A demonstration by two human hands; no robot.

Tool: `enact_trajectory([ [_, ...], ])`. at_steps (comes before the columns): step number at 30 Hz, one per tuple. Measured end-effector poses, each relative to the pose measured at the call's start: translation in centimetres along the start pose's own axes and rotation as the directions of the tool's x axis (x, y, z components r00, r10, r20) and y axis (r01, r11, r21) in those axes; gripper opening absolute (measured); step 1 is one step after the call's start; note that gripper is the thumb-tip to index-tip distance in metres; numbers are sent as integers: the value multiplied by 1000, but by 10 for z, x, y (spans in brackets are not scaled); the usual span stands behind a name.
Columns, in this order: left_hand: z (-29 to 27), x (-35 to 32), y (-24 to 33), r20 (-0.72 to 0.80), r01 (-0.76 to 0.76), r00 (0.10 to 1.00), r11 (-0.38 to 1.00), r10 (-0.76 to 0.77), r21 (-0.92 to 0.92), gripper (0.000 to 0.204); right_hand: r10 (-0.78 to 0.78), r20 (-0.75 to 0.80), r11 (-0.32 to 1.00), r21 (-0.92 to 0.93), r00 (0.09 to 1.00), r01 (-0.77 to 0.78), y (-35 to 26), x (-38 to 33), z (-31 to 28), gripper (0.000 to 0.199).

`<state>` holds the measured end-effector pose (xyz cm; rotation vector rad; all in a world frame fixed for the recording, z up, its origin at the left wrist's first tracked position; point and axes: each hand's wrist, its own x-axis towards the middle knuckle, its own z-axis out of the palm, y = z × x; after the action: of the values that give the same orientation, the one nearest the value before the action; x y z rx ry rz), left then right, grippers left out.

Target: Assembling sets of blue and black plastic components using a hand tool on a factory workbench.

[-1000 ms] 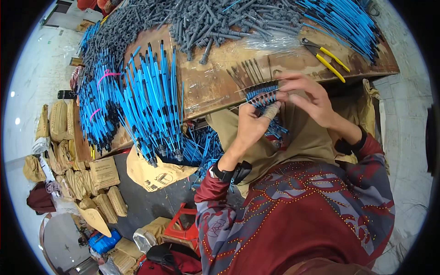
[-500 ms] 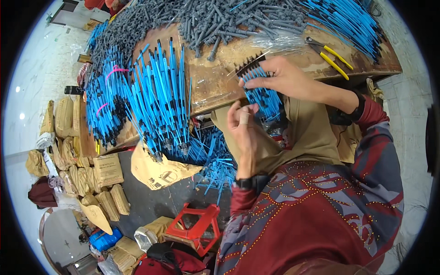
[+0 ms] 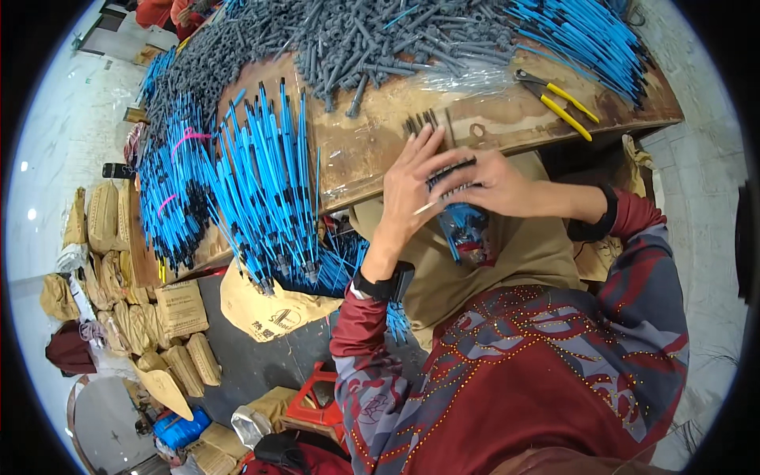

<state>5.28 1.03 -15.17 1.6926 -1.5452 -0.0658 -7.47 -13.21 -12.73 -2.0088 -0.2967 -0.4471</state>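
Observation:
Over my lap, at the near edge of the wooden table (image 3: 352, 146), my right hand (image 3: 500, 184) is closed around a bundle of thin blue rods (image 3: 463, 223) with black ends. My left hand (image 3: 409, 180) lies against the left side of that bundle, its fingers stretched out toward the black ends. Those fingers are slightly blurred, and a thin pale strip shows below them. Between the hands the upper rods are partly hidden. To the left, a large spread of blue rods (image 3: 265, 174) with black parts rests on the table.
Grey ribbed plastic pieces (image 3: 380, 39) are heaped at the back. Yellow-handled cutters (image 3: 564, 111) lie right of clear plastic strips (image 3: 467, 77). More blue rods (image 3: 590, 47) fill the far right. Below left are a paper sack (image 3: 265, 309) and a red stool (image 3: 313, 408).
My left hand has come up from below and now lies stretched against the bundle. The right hand and bundle are lower in the picture. My left forearm covers more of the floor area.

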Motion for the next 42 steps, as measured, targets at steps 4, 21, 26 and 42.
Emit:
enact_trajectory([
  [4, -2, 1, 0, 50, -9, 999, 1000, 7, 27, 48, -49, 47, 998, -25, 998, 50, -7, -5, 8, 24],
  [21, 1, 4, -10, 123, -48, 992, 957, 13, 287, 48, 39, 260, 421, -880, 965, 220, 85, 29, -103, 14],
  [26, -1, 2, -13, 118, -52, 993, 966, 23, 251, 53, 7, 161, 521, -843, 987, 134, 78, 50, -117, 15],
  [42, 1, -2, -17, 111, -31, 994, 974, 6, 226, 67, 16, 185, 691, -712, 983, 123, 75, 31, -58, 34],
])
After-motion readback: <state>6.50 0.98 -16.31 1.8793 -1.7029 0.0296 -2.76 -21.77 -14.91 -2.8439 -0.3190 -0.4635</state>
